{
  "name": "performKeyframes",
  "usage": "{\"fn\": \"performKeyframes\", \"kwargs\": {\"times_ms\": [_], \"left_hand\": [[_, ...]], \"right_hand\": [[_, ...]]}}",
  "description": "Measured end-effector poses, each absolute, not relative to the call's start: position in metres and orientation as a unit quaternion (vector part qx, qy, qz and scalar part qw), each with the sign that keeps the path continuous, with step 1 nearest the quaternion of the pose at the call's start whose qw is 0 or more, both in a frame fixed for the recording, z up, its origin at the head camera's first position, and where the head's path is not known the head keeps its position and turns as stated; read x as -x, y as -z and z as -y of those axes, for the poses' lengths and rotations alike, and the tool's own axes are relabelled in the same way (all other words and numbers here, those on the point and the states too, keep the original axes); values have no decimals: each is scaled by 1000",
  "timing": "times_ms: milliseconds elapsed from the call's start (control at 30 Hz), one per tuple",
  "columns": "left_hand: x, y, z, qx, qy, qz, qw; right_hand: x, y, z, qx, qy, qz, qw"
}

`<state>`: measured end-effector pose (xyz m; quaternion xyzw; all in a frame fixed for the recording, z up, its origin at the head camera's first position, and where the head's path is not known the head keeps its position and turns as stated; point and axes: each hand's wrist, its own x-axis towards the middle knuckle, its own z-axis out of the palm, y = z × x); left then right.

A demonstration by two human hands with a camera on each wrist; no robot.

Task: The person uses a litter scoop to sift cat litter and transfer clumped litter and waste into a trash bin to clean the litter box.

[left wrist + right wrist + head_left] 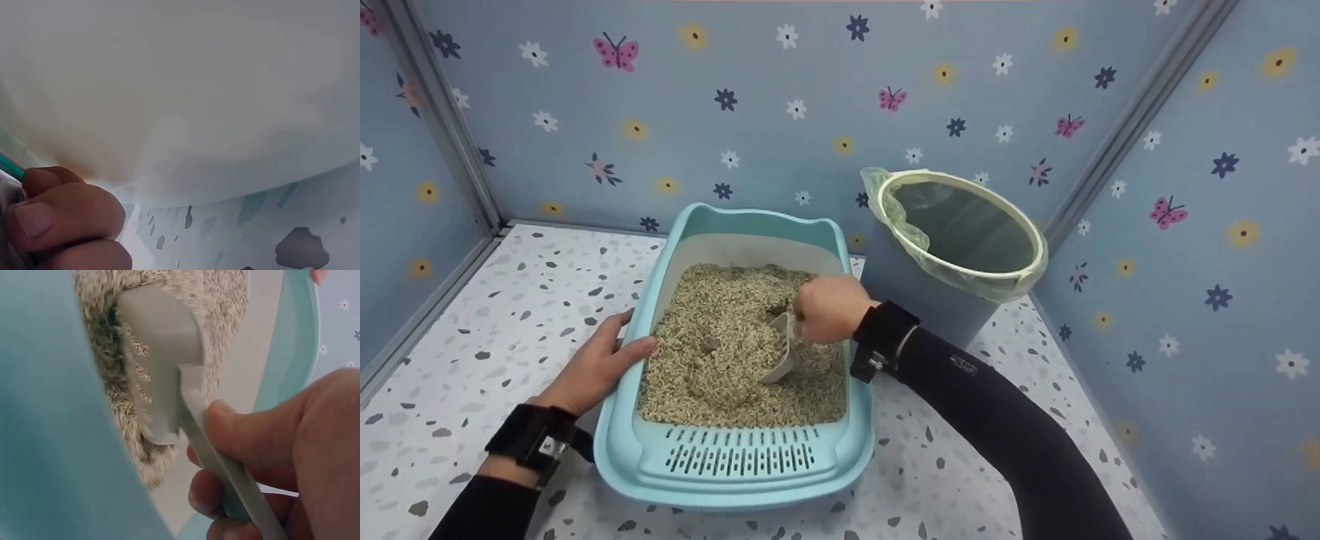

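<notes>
A light blue litter box (735,487) holds a bed of tan pellet litter (720,360) with a small dark clump near its middle. My right hand (832,309) grips the handle of a pale grey litter scoop (784,352). In the right wrist view, thumb and fingers wrap the scoop's handle (225,467), and the head (163,343) is tilted with its edge down in the litter. At the box's left side, my left hand (592,367) holds the rim, thumb over the top and fingers (73,214) curled on the outside.
Right behind the box stands a grey trash bin (922,300) with a pale green liner (1027,281) folded over its rim. Both rest on a white speckled surface (547,277), enclosed by blue flowered walls (780,67) at the back and sides.
</notes>
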<state>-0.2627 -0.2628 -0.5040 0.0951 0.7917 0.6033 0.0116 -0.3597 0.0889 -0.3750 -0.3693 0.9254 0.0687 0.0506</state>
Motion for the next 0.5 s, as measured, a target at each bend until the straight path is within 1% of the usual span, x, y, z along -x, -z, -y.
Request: {"fn": "performKeyframes", "kwargs": {"times_ms": [200,400,500], "left_hand": [[262,502,261,-92,-608,-788,17],[260,502,262,-86,-607,-790,16],[260,502,262,-90,-602,-793,15]], "right_hand": [[358,388,-74,360,-34,-927,97],[359,399,-55,340,-9,-924,174],[362,405,-47,337,5,-920,198]]}}
